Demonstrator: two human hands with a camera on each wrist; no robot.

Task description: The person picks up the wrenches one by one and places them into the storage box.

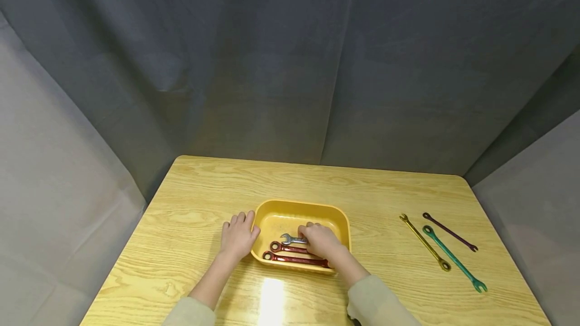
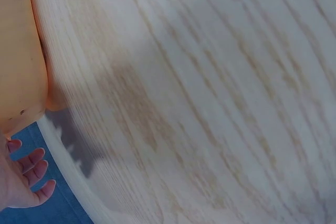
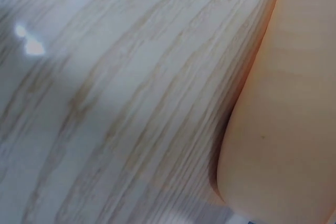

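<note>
A yellow plastic bin (image 1: 299, 204) stands on the table, its wall (image 2: 18, 51) large in the left wrist view and its outer side (image 3: 283, 103) in the right wrist view. My right hand (image 1: 320, 240) reaches into it and pinches a silver wrench (image 1: 290, 239), whose open end points left; the other end is hidden under the hand. In front of it lie a shorter red ratcheting wrench (image 1: 290, 249) and a longer red wrench (image 1: 294, 259). My left hand (image 1: 238, 235) is at the bin's left rim, fingers extended, thumb over the edge.
On the right of the wooden table (image 1: 190, 185) lie a gold wrench (image 1: 426, 243), a green wrench (image 1: 453, 258) and a purple wrench (image 1: 450, 232). Grey curtains (image 1: 272, 64) hang behind the table's back edge and along both sides.
</note>
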